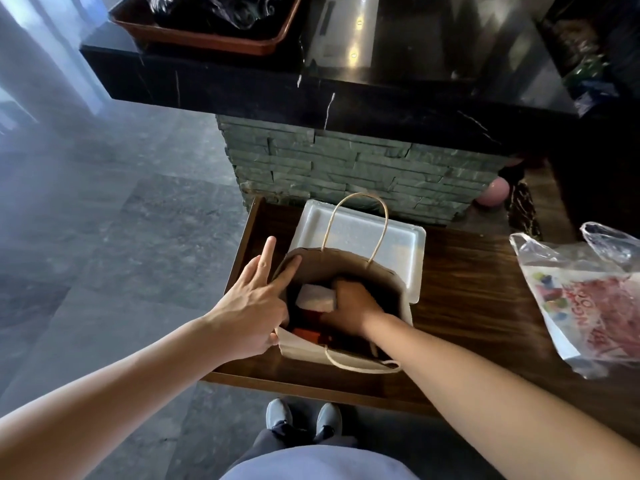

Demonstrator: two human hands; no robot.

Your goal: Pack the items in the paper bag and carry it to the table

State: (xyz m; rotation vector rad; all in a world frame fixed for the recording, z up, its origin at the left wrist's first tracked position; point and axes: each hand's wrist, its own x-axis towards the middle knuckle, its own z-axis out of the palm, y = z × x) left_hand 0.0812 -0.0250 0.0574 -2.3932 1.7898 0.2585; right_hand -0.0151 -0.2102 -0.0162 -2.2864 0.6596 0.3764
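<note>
A brown paper bag [346,265] with twine handles stands open on the wooden shelf [467,299]. My left hand [252,303] pinches the bag's left rim and holds it open, with two fingers stretched out. My right hand [349,299] reaches down inside the bag and grips a white wrapped item [315,297]. A red item [306,333] lies lower in the bag, partly hidden in shadow.
A white foam tray [401,237] lies behind the bag. A clear plastic bag with red print [588,299] lies at the right on the shelf. A stone-faced pillar [346,168] under a black marble counter [242,81] rises behind. My shoes [303,417] stand at the shelf's front edge.
</note>
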